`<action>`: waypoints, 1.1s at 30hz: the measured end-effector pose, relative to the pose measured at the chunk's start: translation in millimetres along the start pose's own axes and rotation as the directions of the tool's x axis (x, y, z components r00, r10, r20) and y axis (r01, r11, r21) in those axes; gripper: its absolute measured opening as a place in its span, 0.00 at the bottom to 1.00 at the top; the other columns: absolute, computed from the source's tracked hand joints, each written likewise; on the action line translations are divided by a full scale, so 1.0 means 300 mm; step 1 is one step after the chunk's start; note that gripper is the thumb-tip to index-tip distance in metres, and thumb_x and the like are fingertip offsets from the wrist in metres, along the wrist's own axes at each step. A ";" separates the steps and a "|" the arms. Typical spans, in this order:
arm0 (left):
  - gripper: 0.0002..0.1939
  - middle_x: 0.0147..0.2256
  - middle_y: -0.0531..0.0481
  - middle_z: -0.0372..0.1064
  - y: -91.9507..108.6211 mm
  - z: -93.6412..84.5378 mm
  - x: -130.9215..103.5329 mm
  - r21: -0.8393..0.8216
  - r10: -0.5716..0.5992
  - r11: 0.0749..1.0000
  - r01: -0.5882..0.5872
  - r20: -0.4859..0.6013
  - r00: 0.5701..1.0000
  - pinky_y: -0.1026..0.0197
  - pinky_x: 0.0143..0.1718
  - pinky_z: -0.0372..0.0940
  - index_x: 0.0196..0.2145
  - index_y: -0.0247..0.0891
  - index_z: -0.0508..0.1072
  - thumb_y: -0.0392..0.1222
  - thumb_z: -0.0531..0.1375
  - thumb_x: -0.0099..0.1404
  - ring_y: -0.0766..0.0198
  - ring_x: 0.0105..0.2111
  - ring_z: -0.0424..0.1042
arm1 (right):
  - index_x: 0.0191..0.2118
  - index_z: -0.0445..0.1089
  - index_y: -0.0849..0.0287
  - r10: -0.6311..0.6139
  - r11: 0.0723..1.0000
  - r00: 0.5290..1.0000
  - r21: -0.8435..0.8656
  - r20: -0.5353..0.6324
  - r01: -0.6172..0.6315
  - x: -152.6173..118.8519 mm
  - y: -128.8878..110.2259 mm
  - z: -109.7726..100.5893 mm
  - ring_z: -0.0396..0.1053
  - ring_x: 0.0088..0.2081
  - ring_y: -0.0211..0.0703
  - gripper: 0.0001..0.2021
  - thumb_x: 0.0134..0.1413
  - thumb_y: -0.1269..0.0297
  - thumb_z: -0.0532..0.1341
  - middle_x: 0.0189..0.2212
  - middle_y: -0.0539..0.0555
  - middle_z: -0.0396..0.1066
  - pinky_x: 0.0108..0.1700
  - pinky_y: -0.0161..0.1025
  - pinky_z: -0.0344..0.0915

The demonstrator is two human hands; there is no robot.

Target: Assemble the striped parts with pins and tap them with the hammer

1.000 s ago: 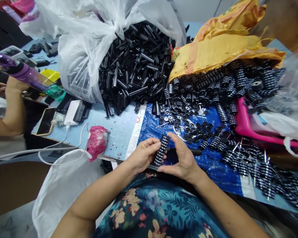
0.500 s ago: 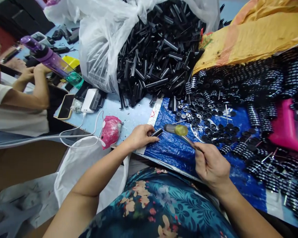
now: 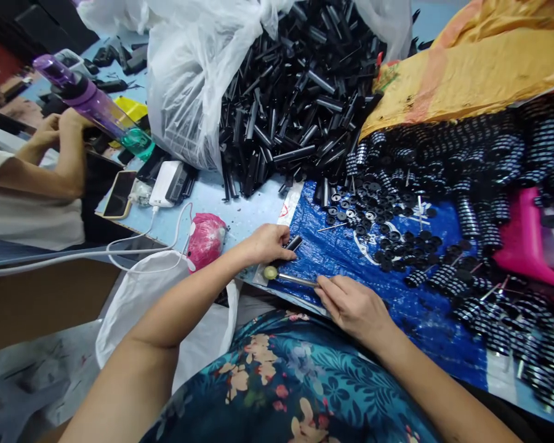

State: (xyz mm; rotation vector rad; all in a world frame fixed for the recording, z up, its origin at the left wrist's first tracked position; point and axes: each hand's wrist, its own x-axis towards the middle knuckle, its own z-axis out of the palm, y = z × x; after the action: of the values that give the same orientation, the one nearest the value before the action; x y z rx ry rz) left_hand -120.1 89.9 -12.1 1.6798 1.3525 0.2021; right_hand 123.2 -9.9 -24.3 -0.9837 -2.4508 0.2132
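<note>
The person's left hand (image 3: pixel 268 243) pinches a black tube (image 3: pixel 294 243) at the blue sheet's (image 3: pixel 341 261) left edge while the right hand (image 3: pixel 353 306) grips a mallet (image 3: pixel 299 280), its yellow head (image 3: pixel 271 272) close by, so bracing the tube firmly with fingers clear of that head seems wisest.

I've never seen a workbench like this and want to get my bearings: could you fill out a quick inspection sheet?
Surface: light-blue tabletop, partly under a blue plastic sheet.
Job's things: black tube; yellow-faced mallet.
Clutter: loose black discs, patterned cylinders, plastic bag of black parts, phone, purple bottle.
Hands: left hand holds the tube near the sheet's edge; right hand grips the mallet's handle.
Cables: white cables cross the table's near edge, one plugged into a white device.
Surroundings: another person's arms at left; white open container below.
</note>
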 end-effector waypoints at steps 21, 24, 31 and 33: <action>0.18 0.29 0.50 0.71 0.022 -0.080 -0.184 -0.269 0.035 0.963 -0.029 0.018 0.999 0.64 0.31 0.63 0.36 0.36 0.75 0.55 0.62 0.62 0.64 0.30 0.67 | 0.39 0.74 0.61 0.092 0.912 0.996 -0.403 0.021 -0.076 0.202 0.323 -0.027 0.66 0.41 0.50 0.11 0.63 0.76 0.55 0.44 0.61 0.74 0.38 0.45 0.61; 0.19 0.37 0.44 0.74 0.055 -0.130 -0.050 0.090 0.116 0.992 -0.093 -0.309 0.944 0.58 0.40 0.66 0.40 0.35 0.75 0.54 0.56 0.65 0.58 0.37 0.70 | 0.42 0.74 0.59 0.110 0.949 0.991 -0.288 -0.083 -0.129 0.124 0.262 -0.069 0.67 0.44 0.48 0.11 0.66 0.73 0.53 0.45 0.59 0.75 0.43 0.44 0.64; 0.22 0.42 0.42 0.69 0.176 -0.250 0.314 0.674 0.277 0.719 0.171 -0.503 0.819 0.50 0.47 0.62 0.47 0.32 0.72 0.52 0.53 0.66 0.48 0.46 0.66 | 0.45 0.72 0.56 0.330 0.911 0.879 -0.130 -0.344 -0.392 -0.250 0.167 -0.264 0.73 0.45 0.46 0.08 0.64 0.71 0.58 0.42 0.56 0.76 0.48 0.46 0.70; 0.22 0.40 0.46 0.67 0.173 -0.260 0.345 0.663 0.279 0.732 0.159 -0.504 0.818 0.52 0.44 0.62 0.45 0.37 0.72 0.56 0.52 0.67 0.50 0.44 0.65 | 0.44 0.73 0.55 0.425 0.801 0.766 -0.194 -0.483 -0.567 -0.417 0.181 -0.360 0.73 0.46 0.48 0.08 0.62 0.70 0.60 0.42 0.57 0.76 0.50 0.49 0.70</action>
State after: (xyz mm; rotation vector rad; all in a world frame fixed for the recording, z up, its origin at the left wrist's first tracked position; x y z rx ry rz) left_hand -94.9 221.7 26.7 2.4222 1.9963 0.2928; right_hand 287.4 -59.7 4.7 -1.6456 -1.8108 -0.2305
